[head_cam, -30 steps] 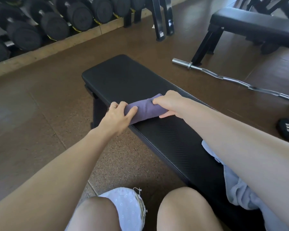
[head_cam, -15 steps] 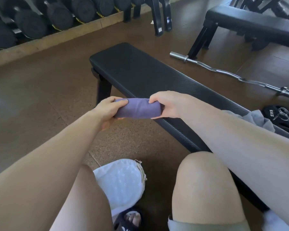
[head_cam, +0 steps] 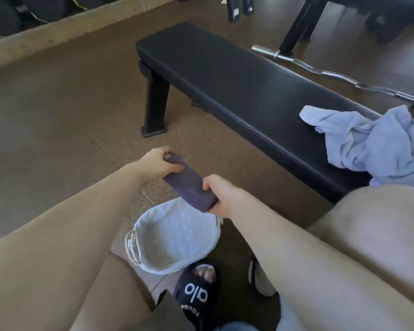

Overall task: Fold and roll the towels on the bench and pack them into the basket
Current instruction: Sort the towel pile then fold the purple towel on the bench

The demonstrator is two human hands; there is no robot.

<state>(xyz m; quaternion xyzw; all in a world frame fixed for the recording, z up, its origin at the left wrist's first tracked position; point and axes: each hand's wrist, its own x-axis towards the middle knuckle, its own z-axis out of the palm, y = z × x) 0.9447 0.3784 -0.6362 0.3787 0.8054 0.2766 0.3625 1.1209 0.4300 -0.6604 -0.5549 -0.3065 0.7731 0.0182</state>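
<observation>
A rolled purple towel hangs in the air between my hands, just above the far rim of the basket. My left hand grips its far end and my right hand grips its near end. The white fabric-lined basket stands on the floor between my legs and looks empty inside. A crumpled light-blue towel lies on the right part of the black bench.
A curl bar lies on the floor beyond the bench. Dumbbells line the rack at top left. A second bench stands at top right. My foot in a black slide sits just beside the basket.
Both hands lifted the rolled purple towel off the bench and carried it down and toward me, to above the basket. The view tilted down, showing the basket and the blue towel.
</observation>
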